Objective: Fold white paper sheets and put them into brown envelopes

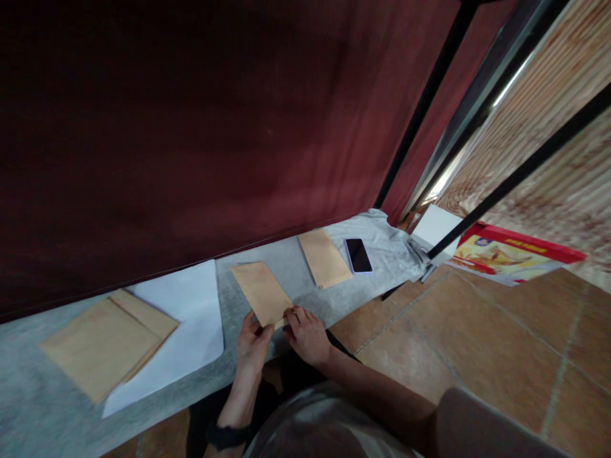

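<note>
Tan rectangular paper envelope (260, 289) is right in the middle of the head view, lying at a slant on a long, narrow grey surface (289, 261), with its near end at the front edge and both hands on it. Left hand (254, 340) has the near left corner, thumb along the near edge and fingers curled in close, so it's pretty much closed on the paper. Right hand (308, 334) is at the near right corner, fingers bent and bunched together over a narrow strip at that end; can't really tell how tight the pinch is, or exactly where its thumb sits. There's a black band (228, 437) on the left wrist. Over to the left, a pile of wider tan envelopes (107, 343) overlaps a white sheet with rounded corners (200, 312), and some of the pile hangs past the sheet onto the grey. Off to the right you've got a small stack of tan envelopes (324, 257), then a dark-screened phone with a pale purple edge (359, 256) just beside it, then a crumpled light grey cloth (382, 242) at the far right end. Past that, a red and yellow printed box (506, 254) is by the brown tiled floor (405, 356), and a dark maroon panel (214, 159) runs along the back.
</note>
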The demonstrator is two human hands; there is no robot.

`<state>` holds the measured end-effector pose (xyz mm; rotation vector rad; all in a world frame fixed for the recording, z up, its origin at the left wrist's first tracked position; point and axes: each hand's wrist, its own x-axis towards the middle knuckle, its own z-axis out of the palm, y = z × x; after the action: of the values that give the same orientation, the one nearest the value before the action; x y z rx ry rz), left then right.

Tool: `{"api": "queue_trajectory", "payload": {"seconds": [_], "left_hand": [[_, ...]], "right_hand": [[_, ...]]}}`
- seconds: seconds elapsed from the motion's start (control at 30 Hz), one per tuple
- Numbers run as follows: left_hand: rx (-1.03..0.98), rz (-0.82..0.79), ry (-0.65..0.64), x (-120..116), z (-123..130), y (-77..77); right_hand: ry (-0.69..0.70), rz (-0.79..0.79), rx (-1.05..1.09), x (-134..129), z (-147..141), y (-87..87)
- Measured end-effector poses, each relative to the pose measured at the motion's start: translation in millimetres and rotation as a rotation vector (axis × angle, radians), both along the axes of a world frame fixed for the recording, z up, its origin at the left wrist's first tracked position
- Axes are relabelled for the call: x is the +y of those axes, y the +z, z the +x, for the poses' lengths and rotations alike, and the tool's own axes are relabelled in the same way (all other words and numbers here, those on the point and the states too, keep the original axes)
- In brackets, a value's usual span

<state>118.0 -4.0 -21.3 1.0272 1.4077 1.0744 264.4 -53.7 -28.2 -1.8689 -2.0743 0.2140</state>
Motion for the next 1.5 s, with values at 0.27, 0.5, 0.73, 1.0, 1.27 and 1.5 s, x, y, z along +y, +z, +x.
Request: {"api": "queue_trajectory", "payload": {"seconds": [0.27, 0.5, 0.73, 1.0, 1.27, 1.5], "left_hand": [[-0.11, -0.057, 0.007, -9.2, 19.1, 30.5], [-0.225, -0.328, -0.107, -17.2, 23.5, -7.0], [-0.112, -0.205, -0.156, -16.8, 19.9, -1.0], [-0.118, -0.183, -0.157, -15.4, 20.3, -7.9], [-0.113, -0.173, -0.178, -17.3, 19.9, -17.5], [-0.048, -0.096, -0.208, -24.2, 21.2, -28.7]], "right_hand": [[-0.316, -0.082, 0.921, 25.1, 23.3, 1.3], [-0.397, -0.304, 1.541, 17.7, 10.6, -14.0], [-0.446, -0.421, 1.716, 13.1, 20.0, -12.7], [-0.537, -0.076, 1.672, 39.9, 66.3, 7.4], [-0.681, -0.02, 1.659, 53.6, 113.8, -4.1], [-0.727, -0.035, 1.668, 51.0, 118.6, -17.3]]}}
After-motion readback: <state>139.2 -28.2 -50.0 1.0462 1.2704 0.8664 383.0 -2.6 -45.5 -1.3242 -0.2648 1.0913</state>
